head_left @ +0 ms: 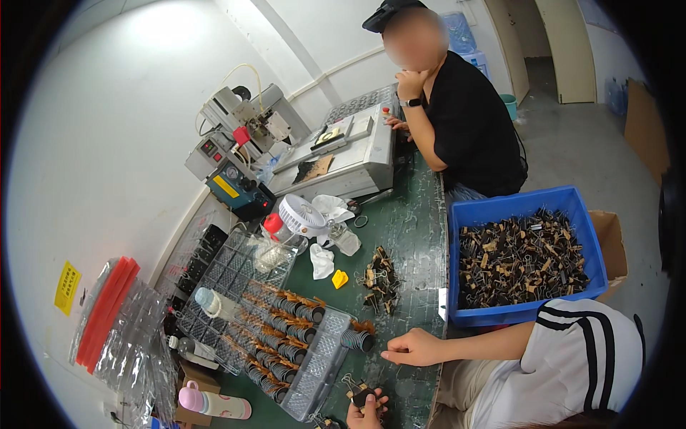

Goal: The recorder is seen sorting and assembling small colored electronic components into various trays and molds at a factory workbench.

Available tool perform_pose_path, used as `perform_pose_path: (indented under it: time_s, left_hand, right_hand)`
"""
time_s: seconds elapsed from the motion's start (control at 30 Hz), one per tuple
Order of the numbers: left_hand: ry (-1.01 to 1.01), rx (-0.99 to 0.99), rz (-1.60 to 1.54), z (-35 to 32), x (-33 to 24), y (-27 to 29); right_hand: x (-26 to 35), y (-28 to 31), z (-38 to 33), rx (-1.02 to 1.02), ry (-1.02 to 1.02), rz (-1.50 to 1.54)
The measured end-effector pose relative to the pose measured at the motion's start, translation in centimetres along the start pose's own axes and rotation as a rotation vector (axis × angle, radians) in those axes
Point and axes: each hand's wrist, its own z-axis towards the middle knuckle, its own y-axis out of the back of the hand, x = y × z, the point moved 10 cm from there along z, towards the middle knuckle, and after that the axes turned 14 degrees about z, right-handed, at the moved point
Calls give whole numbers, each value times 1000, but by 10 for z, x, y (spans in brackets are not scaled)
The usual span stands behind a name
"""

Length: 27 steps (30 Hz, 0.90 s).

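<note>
Green workbench top (418,236) runs under the clear plastic tray (325,365). Right of the tray, a blue bin (507,314) is heaped with black binder clips (522,261). Rows of round grey discs (289,354) with orange-brown tabs fill much of the tray — that laying-out looks well along. Above the tray and to its right, a loose pile of clips (381,282) lies apart from the bin, seemingly not yet dealt with. The right hand (418,348), right of the tray, is loosely curled; whether its fingers hold anything cannot be told. The left hand (366,413), below and right of the tray, pinches a binder clip (364,397). Just right of the tray, one disc stack (356,339) sits outside the rows — apparently left over.
</note>
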Motion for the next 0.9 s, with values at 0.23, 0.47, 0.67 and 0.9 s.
perform_pose_path:
  time_s: [0.23, 0.47, 0.67, 0.9]
  left_hand:
    - [5, 1, -23, 2, 1, 0]
    - [11, -20, -21, 1, -2, -1]
    - [8, -22, 2, -2, -3, 0]
    - [-4, -43, -6, -8, -8, 1]
  right_hand:
    - [-11, 1, -4, -24, -275, 349]
    - [-7, -2, -4, 81, -235, 300]
    - [-12, -4, -6, 49, -258, 516]
    - [-11, -6, -4, 23, -243, 602]
